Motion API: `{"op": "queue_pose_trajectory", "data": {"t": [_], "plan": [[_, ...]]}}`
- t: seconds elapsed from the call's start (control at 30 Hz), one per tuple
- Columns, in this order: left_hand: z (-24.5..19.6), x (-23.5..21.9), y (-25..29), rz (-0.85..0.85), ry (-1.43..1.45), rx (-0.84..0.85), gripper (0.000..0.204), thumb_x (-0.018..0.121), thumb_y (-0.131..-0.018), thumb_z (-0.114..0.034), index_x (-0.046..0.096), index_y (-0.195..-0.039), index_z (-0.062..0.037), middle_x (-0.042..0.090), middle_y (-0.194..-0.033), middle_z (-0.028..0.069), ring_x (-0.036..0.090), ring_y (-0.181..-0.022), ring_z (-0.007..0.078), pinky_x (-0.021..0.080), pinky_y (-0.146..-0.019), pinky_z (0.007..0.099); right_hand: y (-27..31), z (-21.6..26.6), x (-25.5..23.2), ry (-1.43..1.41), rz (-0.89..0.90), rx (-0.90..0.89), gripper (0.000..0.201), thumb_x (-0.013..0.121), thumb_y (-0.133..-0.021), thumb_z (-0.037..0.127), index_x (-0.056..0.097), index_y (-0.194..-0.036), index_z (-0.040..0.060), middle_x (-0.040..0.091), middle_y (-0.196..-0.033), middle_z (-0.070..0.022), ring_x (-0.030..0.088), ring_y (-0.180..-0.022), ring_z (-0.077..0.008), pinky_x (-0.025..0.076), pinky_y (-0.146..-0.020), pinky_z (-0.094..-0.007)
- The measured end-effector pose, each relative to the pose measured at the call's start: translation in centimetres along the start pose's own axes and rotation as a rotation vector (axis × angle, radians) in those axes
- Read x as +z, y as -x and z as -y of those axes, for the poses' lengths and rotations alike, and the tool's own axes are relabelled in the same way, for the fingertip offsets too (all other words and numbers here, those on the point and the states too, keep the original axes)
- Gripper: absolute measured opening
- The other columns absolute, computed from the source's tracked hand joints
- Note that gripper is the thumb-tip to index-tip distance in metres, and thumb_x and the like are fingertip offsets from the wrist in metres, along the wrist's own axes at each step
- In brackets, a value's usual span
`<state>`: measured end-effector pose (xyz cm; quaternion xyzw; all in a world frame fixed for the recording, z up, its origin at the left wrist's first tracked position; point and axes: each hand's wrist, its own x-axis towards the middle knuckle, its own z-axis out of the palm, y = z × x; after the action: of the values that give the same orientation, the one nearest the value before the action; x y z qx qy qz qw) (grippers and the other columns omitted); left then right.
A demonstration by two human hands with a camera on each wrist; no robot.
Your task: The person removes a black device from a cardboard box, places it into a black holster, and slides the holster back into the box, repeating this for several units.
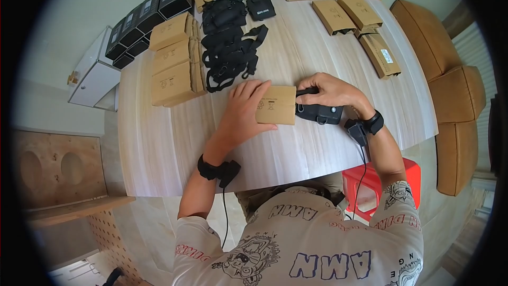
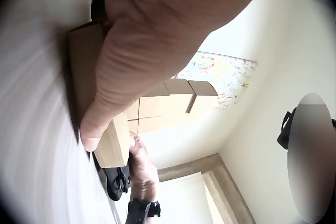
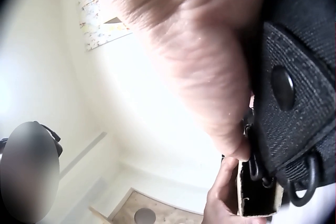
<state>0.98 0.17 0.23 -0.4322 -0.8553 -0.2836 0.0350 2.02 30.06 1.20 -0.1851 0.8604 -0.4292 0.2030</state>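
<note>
Shirt (image 1: pixel 288 238) nearest, my left hand (image 1: pixel 241 108) grips the box (image 1: pixel 279 106) on the table (image 1: pixel 296 151), my right hand (image 1: pixel 332 90) pinches the pouch (image 1: pixel 321 113) at its open end: box judged light, crushable, best held by its edges, pouch soft

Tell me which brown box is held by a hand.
The box under the left hand, its open end facing the pouch in the right hand; no hand touches the other brown boxes.
</note>
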Motion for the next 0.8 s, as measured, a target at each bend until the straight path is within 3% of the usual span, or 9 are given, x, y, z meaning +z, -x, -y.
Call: {"op": "queue_pose_trajectory", "data": {"t": [0.17,0.27,0.4,0.47,0.53,0.6,0.67,0.73,0.8], "plan": [[0.1,0.1,0.0,-0.018,-0.043,-0.029,0.106,0.099,-0.062,-0.033,0.051,-0.152,-0.0029,0.054,-0.145,0.014,0.05,-0.135,0.0358,0.037,-0.115,0.048,0.2,0.5,0.2,0.005,-0.106,-0.008,0.04,0.083,-0.096,0.029,0.066,-0.116,-0.0013,0.066,-0.095,-0.0048,0.06,-0.091,-0.0152,0.052,-0.085,-0.0324],[0.1,0.2,-0.1,-0.027,-0.058,-0.025,0.106,0.099,-0.062,-0.034,0.052,-0.152,-0.0034,0.054,-0.144,0.0141,0.049,-0.136,0.0356,0.036,-0.115,0.0479,0.2,-1.0,-0.1,-0.272,-0.037,-0.08,0.046,0.086,-0.094,0.022,0.06,-0.125,0.0008,0.063,-0.106,-0.0019,0.059,-0.099,-0.0141,0.052,-0.087,-0.0307],[0.0,0.3,-0.1,-0.032,-0.075,-0.02,0.106,0.099,-0.062,-0.034,0.052,-0.151,-0.0041,0.055,-0.144,0.0145,0.049,-0.136,0.0354,0.035,-0.116,0.0482,0.2,-0.6,0.2,-0.271,-0.03,-0.038,0.05,0.086,-0.093,0.02,0.058,-0.131,0.0018,0.063,-0.114,-0.0015,0.059,-0.104,-0.0133,0.053,-0.09,-0.0306],[0.0,0.3,-0.1,-0.035,-0.088,-0.03,0.106,0.099,-0.061,-0.034,0.052,-0.151,-0.0042,0.055,-0.144,0.0145,0.049,-0.136,0.0353,0.035,-0.116,0.0482,0.8,0.1,-0.4,-0.166,-0.178,-0.057,0.057,0.088,-0.09,0.031,0.061,-0.13,-0.0006,0.07,-0.108,-0.0107,0.068,-0.101,-0.02,0.056,-0.089,-0.0349],[0.0,0.3,0.1,-0.041,-0.102,-0.047,0.106,0.099,-0.061,-0.033,0.052,-0.151,-0.0044,0.055,-0.144,0.0145,0.049,-0.136,0.0352,0.035,-0.116,0.0483,1.9,-0.3,-2.0,-0.005,-0.247,-0.101,0.059,0.088,-0.09,0.036,0.063,-0.128,-0.0006,0.07,-0.104,-0.0118,0.069,-0.096,-0.0225,0.057,-0.086,-0.0372],[0.0,0.3,0.0,-0.044,-0.096,-0.054,0.105,0.099,-0.061,-0.032,0.052,-0.151,-0.0046,0.054,-0.144,0.0143,0.049,-0.136,0.0349,0.035,-0.116,0.0485,2.7,0.0,-3.5,0.167,-0.017,0.189,0.06,0.087,-0.09,0.041,0.065,-0.126,-0.0009,0.071,-0.098,-0.0113,0.07,-0.091,-0.0253,0.057,-0.083,-0.0384],[-0.1,0.4,0.0,-0.043,-0.099,-0.052,0.105,0.099,-0.061,-0.031,0.052,-0.151,-0.0048,0.054,-0.144,0.0142,0.049,-0.136,0.0352,0.035,-0.116,0.0486,2.2,-0.8,-3.0,0.165,0.007,0.155,0.05,0.085,-0.095,0.034,0.065,-0.124,-0.0009,0.07,-0.094,-0.007,0.068,-0.086,-0.02,0.056,-0.078,-0.0358],[-0.1,0.5,-0.1,-0.039,-0.101,-0.048,0.105,0.1,-0.06,-0.031,0.053,-0.151,-0.005,0.054,-0.144,0.0141,0.049,-0.136,0.0354,0.035,-0.116,0.0488,0.6,-2.3,-1.6,-0.258,-0.001,-0.039,0.041,0.081,-0.098,0.026,0.065,-0.126,-0.001,0.068,-0.093,-0.0027,0.064,-0.085,-0.0129,0.054,-0.075,-0.0314],[0.1,0.6,0.0,-0.04,-0.067,-0.057,0.105,0.1,-0.059,-0.03,0.053,-0.15,-0.0054,0.054,-0.144,0.0138,0.049,-0.136,0.0361,0.035,-0.116,0.0493,-0.5,-3.1,-0.2,-0.321,-0.056,-0.124,0.035,0.077,-0.102,0.019,0.065,-0.127,-0.001,0.067,-0.093,-0.0003,0.06,-0.083,-0.0081,0.053,-0.072,-0.0273]]}}
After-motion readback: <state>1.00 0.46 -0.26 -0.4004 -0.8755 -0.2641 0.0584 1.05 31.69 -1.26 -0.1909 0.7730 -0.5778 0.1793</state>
